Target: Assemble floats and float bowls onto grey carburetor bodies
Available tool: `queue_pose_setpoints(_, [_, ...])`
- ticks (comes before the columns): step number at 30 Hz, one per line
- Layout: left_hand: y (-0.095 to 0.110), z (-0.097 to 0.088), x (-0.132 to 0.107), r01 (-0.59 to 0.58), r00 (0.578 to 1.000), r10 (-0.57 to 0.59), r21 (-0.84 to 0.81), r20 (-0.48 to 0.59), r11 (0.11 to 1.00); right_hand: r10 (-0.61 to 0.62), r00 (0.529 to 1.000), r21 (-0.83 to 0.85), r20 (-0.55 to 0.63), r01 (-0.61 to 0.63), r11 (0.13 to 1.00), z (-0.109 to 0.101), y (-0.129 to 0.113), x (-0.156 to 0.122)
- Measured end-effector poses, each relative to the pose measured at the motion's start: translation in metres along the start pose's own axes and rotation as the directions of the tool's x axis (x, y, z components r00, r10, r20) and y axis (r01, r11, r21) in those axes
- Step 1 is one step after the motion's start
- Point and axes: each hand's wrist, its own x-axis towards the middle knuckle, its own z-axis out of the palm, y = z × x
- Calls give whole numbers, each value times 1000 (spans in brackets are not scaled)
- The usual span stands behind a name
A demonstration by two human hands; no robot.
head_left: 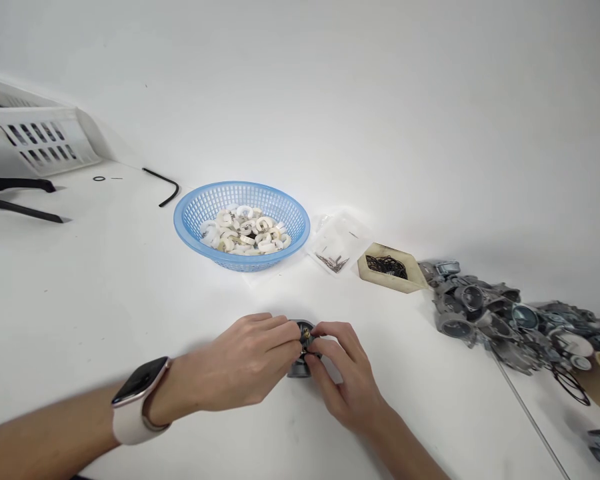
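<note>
My left hand [243, 363], with a watch on the wrist, and my right hand [345, 380] meet on the white table near its front edge. Both close their fingers round a small grey metal part [303, 350] with a brass piece in its top. The part rests on the table between the fingertips and is mostly hidden by them. A blue plastic basket [190, 217] of white ring-shaped pieces [245, 233] stands just behind the hands.
A clear bag of small pins [335, 250] and a beige tray of black rings [387, 267] lie right of the basket. A heap of grey metal parts [500, 317] fills the right side. A white crate [40, 140], black hex key [163, 183] and black tool [15, 197] sit at left.
</note>
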Motion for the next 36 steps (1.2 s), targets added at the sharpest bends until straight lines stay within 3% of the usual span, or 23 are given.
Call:
queue_pose_setpoints(11, [-2, 2, 0, -21, 1000, 21, 43, 9, 999, -50, 999, -73, -13, 49, 996, 0, -1, -2])
queue_pose_setpoints(15, [-3, 4, 0, -19, 997, 19, 0, -78, 1000, -42, 999, -75, -13, 41, 996, -5, 3, -3])
queue_pose_setpoints(17, [-4, 6, 0, -10, 992, 6, -34, -124, 999, -8, 999, -49, -48, 6, 999, -15, 8, -1])
queue_pose_setpoints(20, [-5, 7, 0, -10, 990, 3, -54, -140, 998, 148, 987, 5, -59, -148, 989, -37, 19, 3])
queue_pose_setpoints(23, [-5, 7, 1, -20, 988, 12, -49, -153, 999, 308, 935, -30, 174, -308, 951, -57, 27, 5])
queue_pose_setpoints(26, [-5, 7, 1, -13, 985, 1, -69, -170, 998, 418, 805, -185, 422, -375, 909, -63, 28, 5])
queue_pose_setpoints(29, [-4, 8, 0, -14, 985, -2, -93, -174, 996, 485, 702, -280, 522, -396, 875, -61, 23, 3])
queue_pose_setpoints(33, [-4, 10, -2, -12, 984, -8, -108, -179, 994, 470, 702, -266, 536, -388, 883, -57, 18, 4])
queue_pose_setpoints(36, [-5, 7, -2, 25, 980, -62, -192, -190, 981, 487, 712, -186, 506, -461, 868, -60, 16, 7])
